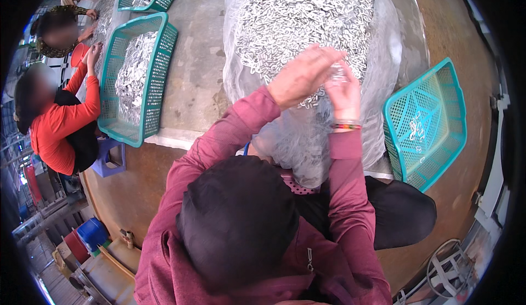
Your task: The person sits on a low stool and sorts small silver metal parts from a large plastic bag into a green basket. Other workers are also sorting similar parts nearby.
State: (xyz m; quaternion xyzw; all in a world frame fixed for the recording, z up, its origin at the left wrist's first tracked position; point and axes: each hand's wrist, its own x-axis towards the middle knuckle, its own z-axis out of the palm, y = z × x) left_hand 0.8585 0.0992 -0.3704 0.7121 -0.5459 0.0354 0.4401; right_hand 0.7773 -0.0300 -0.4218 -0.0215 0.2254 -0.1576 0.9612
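Small, curved, silver metal pieces look light, stiff, slippery, best scooped; right hand apparently cups some, fingers curled; left hand extends straight fingers.

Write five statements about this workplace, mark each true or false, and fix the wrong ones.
1. The left hand and right hand are at the near edge of the pile of small metal pieces. True.
2. The bracelets are on the left wrist. False: the bracelets are on the right wrist.
3. The basket at the far right holds only a few pieces. True.
4. The pile lies in a wooden crate. False: it lies on see-through sheeting.
5. The bowl at the upper left is red. True.
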